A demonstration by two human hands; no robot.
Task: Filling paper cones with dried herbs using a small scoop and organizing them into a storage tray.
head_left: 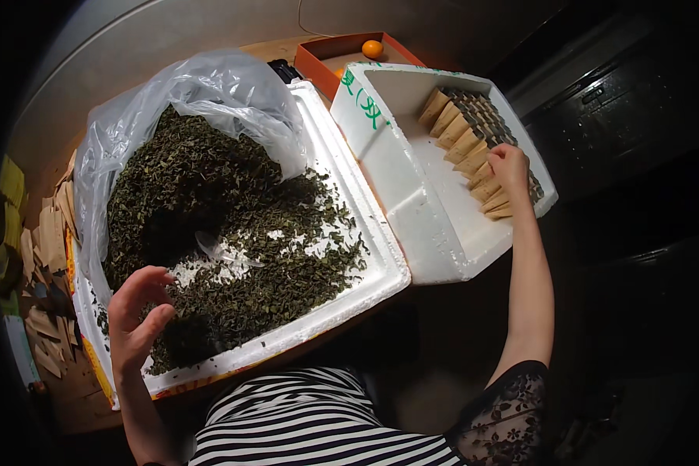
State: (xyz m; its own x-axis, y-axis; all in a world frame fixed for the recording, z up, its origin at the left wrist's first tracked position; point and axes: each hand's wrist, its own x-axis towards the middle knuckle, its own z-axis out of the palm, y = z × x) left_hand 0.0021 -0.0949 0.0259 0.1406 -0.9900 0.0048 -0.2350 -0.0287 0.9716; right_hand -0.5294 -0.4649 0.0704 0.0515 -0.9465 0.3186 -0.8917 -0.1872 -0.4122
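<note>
I have the right hand [509,167] out beyond the right edge of the wide white foam tray [392,272], reaching down into a deep white foam box [404,186] with green marks on its wall, and its fingers are curled in close to the thumb, right over the slim brown paper packets [466,151] with dark upper ends. Whether a packet is pinched in there, I can't tell from here; the knuckles cover the tips. My left hand [140,311] is over the tray's near left corner, thumb and fingers spread in a loose curve, nothing visible between them. And look at the dark green heap of dry, curled leaves [202,155]: it towers at the tray's far left, spilling from a crumpled clear plastic bag [248,78] and fanning out across the middle, where a clear plastic scoop-like piece [225,252] lies among thinner leaves. So how far along are we? Right of the tray, I judge a good batch done, the packets leaning in tidy overlapping rows along the box's far side, with bare floor beside them. On the tray, plenty looks left, for the pile is big. More flat brown paper pieces [50,241] lie scattered just left of the tray, and I read those as unused, though I can't see inside them.
</note>
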